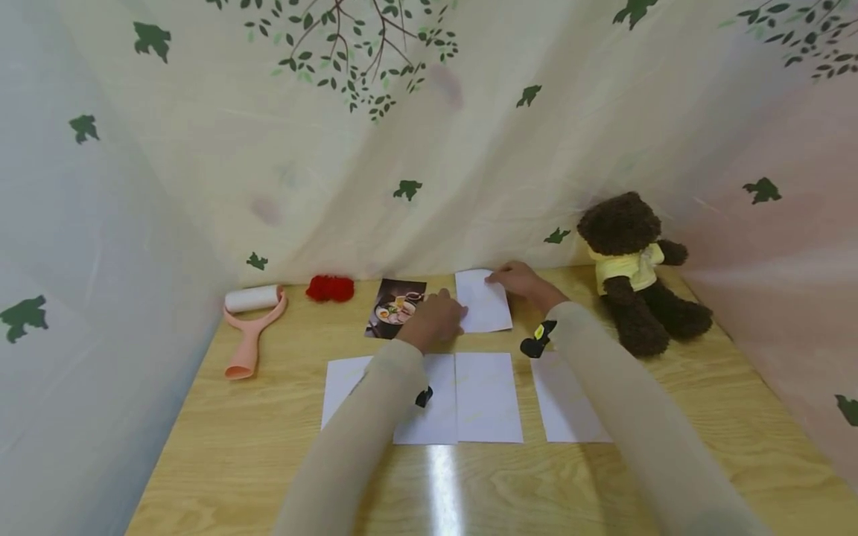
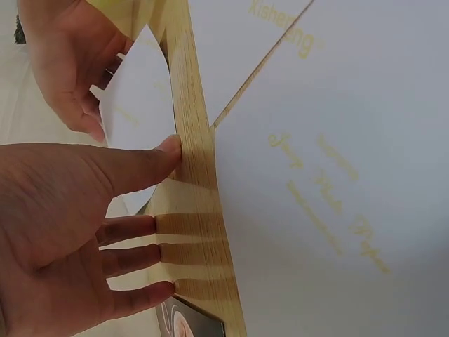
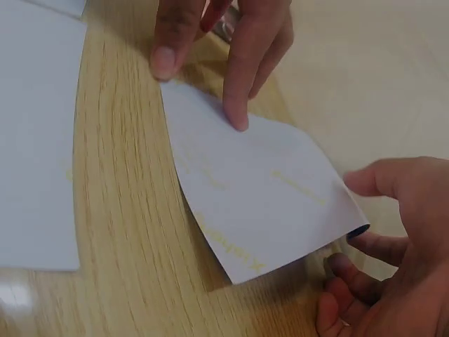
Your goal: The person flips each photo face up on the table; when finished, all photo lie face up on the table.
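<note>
A photo print (image 1: 484, 304) lies white back up near the wall, pale yellow lettering on it. My right hand (image 1: 526, 283) pinches its far right corner between thumb and fingers. That corner curls up in the right wrist view, baring a dark strip of the underside (image 3: 358, 231). At the print's left edge is my left hand (image 1: 434, 321), fingers extended. Its thumb (image 2: 167, 156) rests on the near corner and its index finger (image 3: 240, 105) touches the white back. To the left, a photo of a food bowl (image 1: 389, 304) lies face up, partly behind the left hand.
Nearer me is a row of several white-backed prints (image 1: 489, 398), partly under my forearms. A peach-handled lint roller (image 1: 244, 342) and a fuzzy red item (image 1: 330, 288) lie at left. A brown teddy bear (image 1: 626, 264) sits at right against the curtain (image 1: 469, 171).
</note>
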Demonstrator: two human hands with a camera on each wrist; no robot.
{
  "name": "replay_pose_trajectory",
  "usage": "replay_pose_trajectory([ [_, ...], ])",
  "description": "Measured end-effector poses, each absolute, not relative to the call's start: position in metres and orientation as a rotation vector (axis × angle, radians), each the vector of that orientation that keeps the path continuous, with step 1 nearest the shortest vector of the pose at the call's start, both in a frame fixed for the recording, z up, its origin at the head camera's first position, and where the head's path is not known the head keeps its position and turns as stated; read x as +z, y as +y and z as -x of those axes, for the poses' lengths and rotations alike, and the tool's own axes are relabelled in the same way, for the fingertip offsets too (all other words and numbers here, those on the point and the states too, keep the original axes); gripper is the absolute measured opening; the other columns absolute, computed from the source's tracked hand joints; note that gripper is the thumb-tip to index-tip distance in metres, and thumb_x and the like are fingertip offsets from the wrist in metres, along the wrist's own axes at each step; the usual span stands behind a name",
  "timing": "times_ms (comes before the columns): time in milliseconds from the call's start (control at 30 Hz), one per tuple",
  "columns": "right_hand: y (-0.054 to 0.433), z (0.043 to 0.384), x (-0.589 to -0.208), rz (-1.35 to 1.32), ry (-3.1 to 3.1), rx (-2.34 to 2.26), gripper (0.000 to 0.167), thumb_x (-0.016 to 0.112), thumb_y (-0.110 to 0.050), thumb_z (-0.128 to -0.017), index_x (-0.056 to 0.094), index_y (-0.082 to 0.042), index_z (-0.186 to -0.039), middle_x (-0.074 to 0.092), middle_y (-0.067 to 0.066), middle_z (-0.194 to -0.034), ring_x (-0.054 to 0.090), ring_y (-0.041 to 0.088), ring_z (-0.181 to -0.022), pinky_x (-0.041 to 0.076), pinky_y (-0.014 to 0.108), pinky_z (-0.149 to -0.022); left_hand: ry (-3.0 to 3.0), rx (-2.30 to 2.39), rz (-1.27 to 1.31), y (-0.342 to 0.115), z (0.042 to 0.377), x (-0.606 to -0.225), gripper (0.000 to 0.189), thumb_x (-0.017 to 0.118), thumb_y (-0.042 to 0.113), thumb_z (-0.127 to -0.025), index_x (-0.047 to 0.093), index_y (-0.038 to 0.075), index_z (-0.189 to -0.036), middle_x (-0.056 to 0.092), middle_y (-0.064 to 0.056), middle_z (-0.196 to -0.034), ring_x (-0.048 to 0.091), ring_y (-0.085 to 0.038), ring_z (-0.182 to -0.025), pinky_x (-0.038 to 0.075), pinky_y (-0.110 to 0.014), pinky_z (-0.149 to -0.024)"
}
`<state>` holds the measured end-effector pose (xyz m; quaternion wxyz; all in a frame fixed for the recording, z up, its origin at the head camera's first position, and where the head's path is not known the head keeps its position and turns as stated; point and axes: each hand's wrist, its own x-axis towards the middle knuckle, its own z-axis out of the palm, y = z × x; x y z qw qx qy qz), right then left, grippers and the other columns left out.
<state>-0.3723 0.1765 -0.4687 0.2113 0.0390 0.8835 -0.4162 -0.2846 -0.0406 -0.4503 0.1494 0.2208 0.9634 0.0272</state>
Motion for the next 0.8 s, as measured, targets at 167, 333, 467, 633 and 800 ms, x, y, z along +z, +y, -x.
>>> replay_pose_trajectory([
  [167, 0.174, 0.369, -0.467, -0.217, 2.364, -1.443, 0.057, 0.058, -0.03, -0.106, 0.04, 0.002, -0.15, 0.044, 0.023, -0.154, 0.05, 0.033, -0.131, 0.047, 0.049, -0.115, 2.758, 0.087, -0.641, -0.041, 0.284, -0.449, 0.05, 0.065, 0.036, -0.105, 0.057, 0.023, -0.153, 0.055, -0.018, -0.139, 0.059, -0.033, -0.121, 0.054, -0.051, -0.106],
  [333, 0.173, 0.363, -0.466, -0.283, 2.223, -1.658, 0.059, 0.061, -0.015, -0.104, 0.032, 0.0, -0.153, 0.043, 0.024, -0.153, 0.055, 0.031, -0.122, 0.055, 0.047, -0.103, 2.748, 0.147, -0.646, -0.044, 0.284, -0.45, 0.04, 0.064, 0.034, -0.106, 0.063, 0.022, -0.144, 0.055, -0.016, -0.138, 0.059, -0.032, -0.119, 0.054, -0.049, -0.103],
  [467, 0.173, 0.36, -0.465, -0.255, 2.217, -1.691, 0.029, 0.061, -0.007, -0.101, 0.048, 0.002, -0.126, 0.055, 0.017, -0.124, 0.064, 0.023, -0.095, 0.059, 0.035, -0.08, 2.742, 0.203, -0.648, -0.045, 0.283, -0.451, 0.034, 0.065, 0.031, -0.105, 0.064, 0.019, -0.137, 0.057, -0.014, -0.134, 0.059, -0.03, -0.115, 0.054, -0.047, -0.101],
  [633, 0.171, 0.354, -0.458, -0.222, 2.222, -1.75, 0.013, 0.062, -0.002, -0.099, 0.05, -0.002, -0.102, 0.057, 0.011, -0.101, 0.065, 0.016, -0.071, 0.059, 0.032, -0.065, 2.751, 0.241, -0.536, -0.039, 0.287, -0.455, 0.042, 0.055, 0.044, -0.109, 0.065, 0.018, -0.14, 0.057, -0.015, -0.14, 0.058, -0.033, -0.125, 0.046, -0.055, -0.113],
  [800, 0.17, 0.349, -0.449, -0.229, 2.277, -1.739, 0.014, 0.063, -0.005, -0.098, 0.05, -0.003, -0.104, 0.059, 0.01, -0.096, 0.066, 0.016, -0.065, 0.063, 0.039, -0.068, 2.873, 0.284, -0.429, -0.024, 0.281, -0.451, 0.072, 0.032, 0.068, -0.108, 0.068, 0.014, -0.139, 0.058, -0.016, -0.148, 0.054, -0.038, -0.141, 0.024, -0.068, -0.126],
])
